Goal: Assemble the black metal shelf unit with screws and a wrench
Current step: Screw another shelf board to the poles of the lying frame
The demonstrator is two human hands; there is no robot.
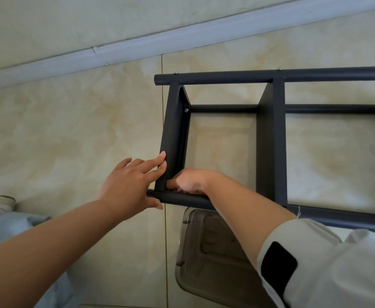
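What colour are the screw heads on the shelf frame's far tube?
Silver, against the black shelf frame; the screw heads show only in the head view.

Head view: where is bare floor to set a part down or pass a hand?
Free: the tile left of the shelf frame, up to the baseboard, and the floor showing through the bays between its panels. Crowded: the near left corner, where the left hand and right hand meet, with the clear tray just below.

Background: floor, skirting, bin.
Beige marbled tile floor (75, 130); white baseboard (182, 38) along far wall; translucent plastic container (211, 256) near, centre-right on floor.
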